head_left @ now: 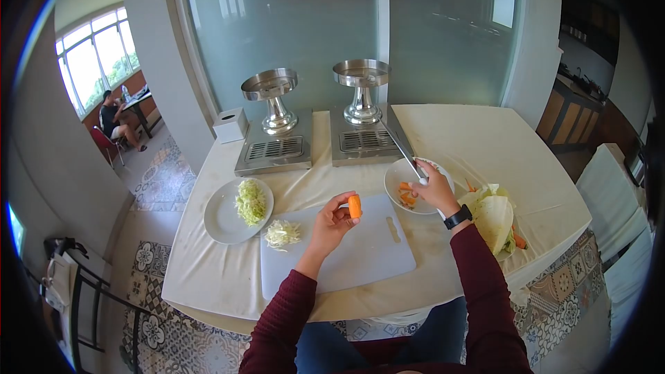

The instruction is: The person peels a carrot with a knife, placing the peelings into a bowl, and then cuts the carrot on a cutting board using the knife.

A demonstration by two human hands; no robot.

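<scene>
So the carrot piece [355,206], a short stubby chunk, is up above the far part of the white cutting board [367,256], pinched between the thumb and fingers of the left hand [334,223]. It's bright orange with a blunt, rounded top end. Part of its near-left side is tucked behind the fingers, so can't see all of it.

Just right of that, the right hand [435,189] has its fingers closed around a knife [396,140], blade pointing to the far left. It's over a white bowl [392,181] with orange carrot bits [407,197] in it. The hand covers part of the bowl, so no clue how many bits there are.

On the board's left side there's a little heap of pale shreds [282,234]. Left of that, a white plate [218,218] holds a bigger pile of light green shreds [250,202], bunched toward its right side.

Near the table's right edge is a chunk of cabbage [493,218] with some orange poking out beside it; whatever's under it is mostly hidden. Far side: two metal stands with shallow round tops, contents hard to make out.
</scene>
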